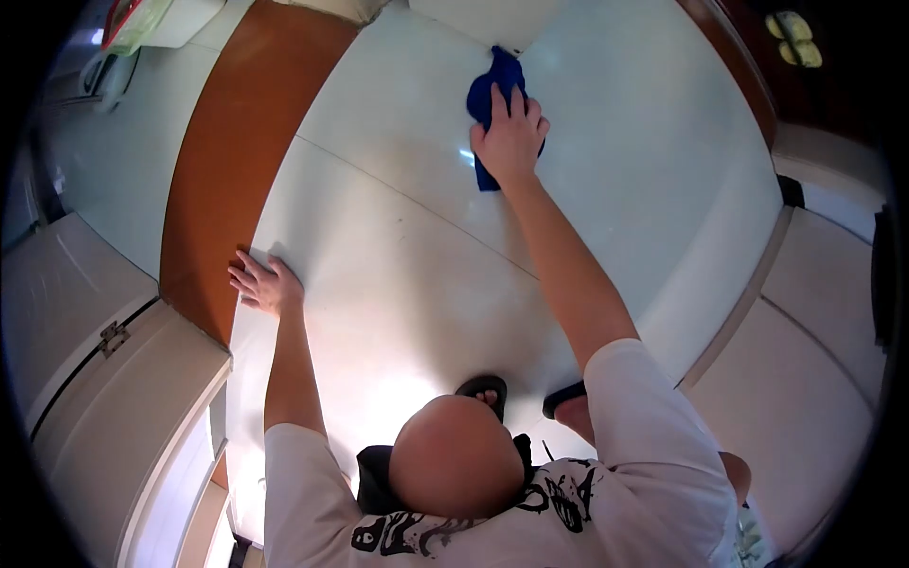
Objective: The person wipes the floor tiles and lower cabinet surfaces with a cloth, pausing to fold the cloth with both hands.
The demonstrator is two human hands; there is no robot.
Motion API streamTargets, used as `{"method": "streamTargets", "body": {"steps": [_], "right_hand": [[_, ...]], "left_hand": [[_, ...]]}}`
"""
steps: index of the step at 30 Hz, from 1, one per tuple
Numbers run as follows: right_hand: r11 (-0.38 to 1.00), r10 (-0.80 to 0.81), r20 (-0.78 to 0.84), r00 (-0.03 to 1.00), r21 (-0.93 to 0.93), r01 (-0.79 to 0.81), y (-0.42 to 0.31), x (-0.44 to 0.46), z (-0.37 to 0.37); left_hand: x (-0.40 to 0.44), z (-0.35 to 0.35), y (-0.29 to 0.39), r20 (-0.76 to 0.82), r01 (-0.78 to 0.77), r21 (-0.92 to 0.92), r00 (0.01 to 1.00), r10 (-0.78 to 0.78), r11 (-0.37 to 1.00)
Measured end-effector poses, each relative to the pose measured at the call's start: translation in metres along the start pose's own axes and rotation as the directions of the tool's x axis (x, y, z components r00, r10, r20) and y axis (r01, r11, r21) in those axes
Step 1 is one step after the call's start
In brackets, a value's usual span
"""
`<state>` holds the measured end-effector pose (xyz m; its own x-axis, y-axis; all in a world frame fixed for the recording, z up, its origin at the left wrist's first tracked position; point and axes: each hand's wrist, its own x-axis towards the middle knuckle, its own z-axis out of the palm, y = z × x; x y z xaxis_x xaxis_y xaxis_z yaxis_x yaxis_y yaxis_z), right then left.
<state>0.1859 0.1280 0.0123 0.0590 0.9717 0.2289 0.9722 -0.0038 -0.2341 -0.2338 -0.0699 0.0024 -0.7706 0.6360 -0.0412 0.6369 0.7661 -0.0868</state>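
Note:
My right hand (511, 137) lies on a blue cloth (496, 80), pressing it flat on the pale tiled floor (379, 256) near a white corner at the top. Its fingers are spread over the cloth, which sticks out above and below the hand. At the left, my left hand (267, 283) rests palm down with fingers apart, where the pale tile meets a brown strip (213, 180). It holds nothing.
A white cabinet with a hinge (115, 338) stands at the left. Yellowish slippers (795, 40) lie at the top right. Pale panels (814, 303) line the right side. My feet in black sandals (485, 390) and my bent knee are below.

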Motion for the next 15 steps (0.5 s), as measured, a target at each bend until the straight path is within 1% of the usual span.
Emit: {"method": "streamTargets", "body": {"steps": [1,5,11,15], "right_hand": [[1.000,-0.006,-0.022,1.000,0.003,0.006,-0.003,0.012,0.005],[0.999,0.030,-0.064,0.997,0.032,-0.028,-0.016,0.039,0.019],[0.995,-0.096,0.014,0.995,0.025,0.096,-0.043,0.072,0.035],[0.982,-0.184,0.033,0.982,0.048,0.182,-0.063,0.097,0.041]], "left_hand": [[0.000,0.001,0.000,-0.009,-0.005,0.028,1.000,0.005,1.000],[0.003,0.008,-0.004,-0.023,-0.010,0.040,1.000,0.011,0.999],[0.000,0.002,0.000,-0.022,-0.015,0.014,1.000,0.015,1.000],[0.000,0.003,-0.001,-0.013,-0.016,0.009,1.000,0.017,1.000]]}}
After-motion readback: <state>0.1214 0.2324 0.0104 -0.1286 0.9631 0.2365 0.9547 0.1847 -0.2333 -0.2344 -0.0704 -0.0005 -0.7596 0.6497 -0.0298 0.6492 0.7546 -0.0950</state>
